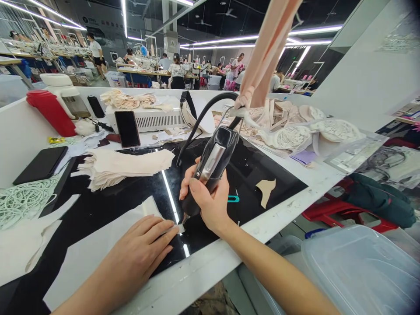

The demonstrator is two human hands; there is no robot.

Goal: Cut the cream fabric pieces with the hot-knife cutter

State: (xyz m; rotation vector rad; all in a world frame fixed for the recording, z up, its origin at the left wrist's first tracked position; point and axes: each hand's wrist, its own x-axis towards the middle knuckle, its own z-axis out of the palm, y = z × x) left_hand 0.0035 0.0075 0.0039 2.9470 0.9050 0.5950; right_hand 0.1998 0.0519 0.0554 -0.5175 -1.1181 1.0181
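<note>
My right hand [206, 199] is closed around a black and silver handheld cutting tool [213, 159], its tip down on the black glossy work surface [131, 188] at the corner of a white fabric piece [98, 249]. A black cable [200, 120] runs up from the tool toward hanging pink straps [269, 48]. My left hand [141, 251] lies flat with fingers stretched on the white fabric, fingertips right next to the tool's tip.
A stack of beige cut fabric pieces [121, 168] lies behind. A phone [127, 128] leans on a white machine [147, 118]. Another dark phone [41, 165], white cord [22, 199], lace pieces [295, 135], a clear plastic bin [361, 271] and distant workers [177, 70] are around.
</note>
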